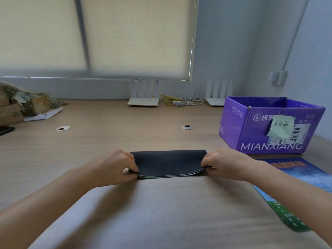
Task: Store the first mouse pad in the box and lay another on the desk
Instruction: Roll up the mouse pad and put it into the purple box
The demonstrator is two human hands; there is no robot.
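Left hand (119, 167): closed, pinching the left end of the dark mouse pad (168, 163). Right hand (221, 163): closed likewise, pinching the right end. Both grips placed at the near corners, where the stitched edge shows.

Dark mouse pad: folded over on itself, doubled, near edges together and fold toward the far side. Held low at the desk (161, 212); touching it or just clear of it, cannot tell. Long axis running left to right, squarely between the two hands, centred in front of the person.

Purple box (265, 130): open-topped, standing on the desk to the right and farther back than the pad. A note and a label stuck on its front face. Contents not visible from this angle.

Second mouse pad (294, 191): blue and green print, lying flat at the right edge of the desk, just in front of the box and partly under the right forearm.

Judgement: storing step in hand, not yet done. Box lying right and beyond the pad, so right hand clearly nearer (left would have to cross the body). Likely requirement: carry right and up over the box wall, pad kept folded, long axis turned to suit the opening. Risk: fold springing open if either pinch loosens.
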